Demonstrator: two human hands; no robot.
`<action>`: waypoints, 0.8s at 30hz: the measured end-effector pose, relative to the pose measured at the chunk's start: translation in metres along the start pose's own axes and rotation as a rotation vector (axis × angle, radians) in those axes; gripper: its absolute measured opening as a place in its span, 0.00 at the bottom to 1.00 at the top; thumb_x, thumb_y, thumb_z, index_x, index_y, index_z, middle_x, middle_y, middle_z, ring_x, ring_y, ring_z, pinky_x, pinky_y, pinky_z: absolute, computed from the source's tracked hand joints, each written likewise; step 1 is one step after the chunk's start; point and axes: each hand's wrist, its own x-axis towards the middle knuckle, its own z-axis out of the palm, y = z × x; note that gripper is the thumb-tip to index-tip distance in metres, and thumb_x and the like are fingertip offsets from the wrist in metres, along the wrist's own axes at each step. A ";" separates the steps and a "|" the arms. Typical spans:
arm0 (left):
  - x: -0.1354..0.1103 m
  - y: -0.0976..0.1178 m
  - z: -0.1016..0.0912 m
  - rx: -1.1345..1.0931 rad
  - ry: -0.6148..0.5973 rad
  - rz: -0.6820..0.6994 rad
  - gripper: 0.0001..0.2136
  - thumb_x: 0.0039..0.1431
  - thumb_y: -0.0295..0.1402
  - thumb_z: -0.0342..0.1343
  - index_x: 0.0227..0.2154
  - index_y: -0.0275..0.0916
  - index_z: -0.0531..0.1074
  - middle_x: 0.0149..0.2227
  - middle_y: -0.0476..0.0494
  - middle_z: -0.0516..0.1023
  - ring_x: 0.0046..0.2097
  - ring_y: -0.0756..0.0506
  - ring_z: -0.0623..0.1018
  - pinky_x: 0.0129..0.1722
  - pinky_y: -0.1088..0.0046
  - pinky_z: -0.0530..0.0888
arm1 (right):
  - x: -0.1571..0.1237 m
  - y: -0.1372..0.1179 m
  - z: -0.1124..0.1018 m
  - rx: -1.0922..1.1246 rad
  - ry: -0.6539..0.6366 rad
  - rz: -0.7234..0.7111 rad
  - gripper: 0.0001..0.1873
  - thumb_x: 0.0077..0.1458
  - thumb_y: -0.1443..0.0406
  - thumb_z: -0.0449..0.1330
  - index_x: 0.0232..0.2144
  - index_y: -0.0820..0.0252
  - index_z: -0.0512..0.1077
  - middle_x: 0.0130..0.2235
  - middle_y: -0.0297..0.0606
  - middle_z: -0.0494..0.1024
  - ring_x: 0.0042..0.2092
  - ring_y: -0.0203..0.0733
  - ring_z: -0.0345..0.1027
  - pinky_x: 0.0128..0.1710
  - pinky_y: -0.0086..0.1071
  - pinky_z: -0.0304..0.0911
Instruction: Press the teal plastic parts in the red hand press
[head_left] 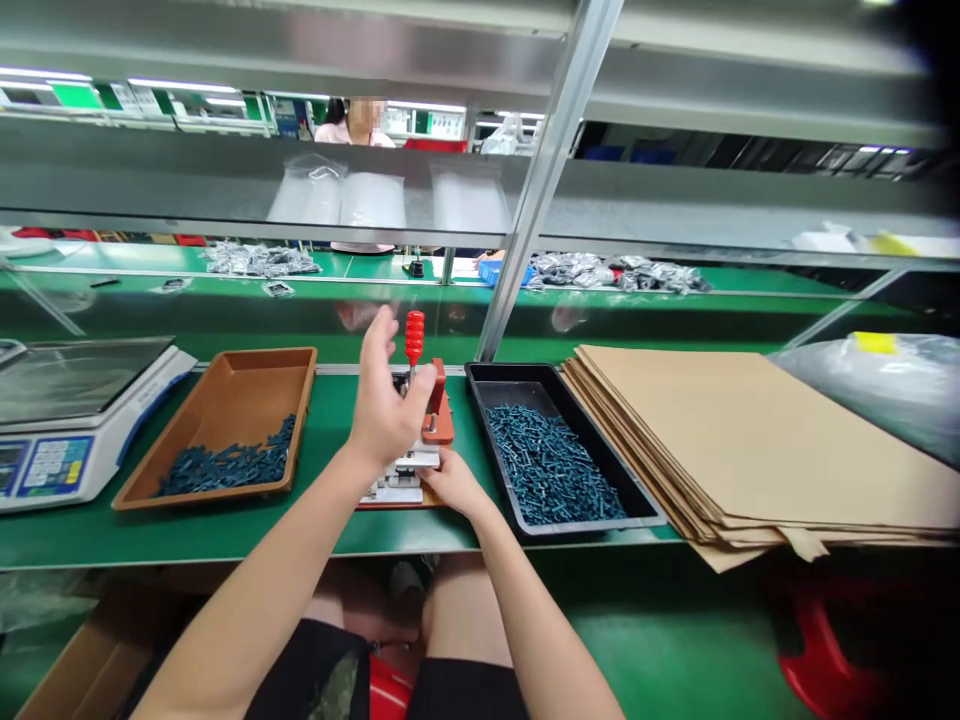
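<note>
My left hand is raised with its fingers stretched up and its thumb apart, holding nothing, just left of the red ribbed handle of a small hand-lever press. It hides part of the press. My right hand is low at the press's right side, fingers drawn together against its metal bed; anything they pinch is too small or hidden to make out. To the left, a brown tray holds small dark blue pieces. On the right, a black tray holds many similar thin pieces.
A white weighing scale stands at the far left. Brown cardboard sheets are stacked right of the black tray, beside a plastic-wrapped bundle. A metal post and shelf rise behind the bench. A person is across from me.
</note>
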 end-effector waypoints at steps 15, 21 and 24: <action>0.009 0.000 0.008 -0.060 -0.128 0.014 0.15 0.73 0.42 0.40 0.53 0.42 0.64 0.33 0.48 0.71 0.33 0.49 0.74 0.42 0.66 0.74 | -0.009 -0.010 0.002 -0.238 0.063 -0.079 0.11 0.53 0.71 0.55 0.35 0.60 0.77 0.38 0.38 0.83 0.44 0.47 0.77 0.47 0.36 0.69; 0.031 -0.011 0.007 -0.059 -0.102 -0.115 0.20 0.73 0.45 0.39 0.59 0.41 0.63 0.44 0.41 0.77 0.45 0.46 0.78 0.51 0.63 0.74 | -0.014 -0.003 0.009 -0.310 0.140 -0.184 0.13 0.56 0.71 0.53 0.37 0.59 0.77 0.41 0.40 0.81 0.45 0.45 0.75 0.48 0.35 0.68; -0.026 -0.028 -0.021 0.160 0.055 -0.019 0.22 0.71 0.43 0.45 0.62 0.41 0.61 0.56 0.36 0.73 0.59 0.41 0.72 0.61 0.58 0.68 | -0.019 -0.003 0.010 -0.307 0.168 -0.298 0.16 0.57 0.72 0.53 0.43 0.58 0.77 0.48 0.42 0.78 0.51 0.45 0.72 0.55 0.38 0.66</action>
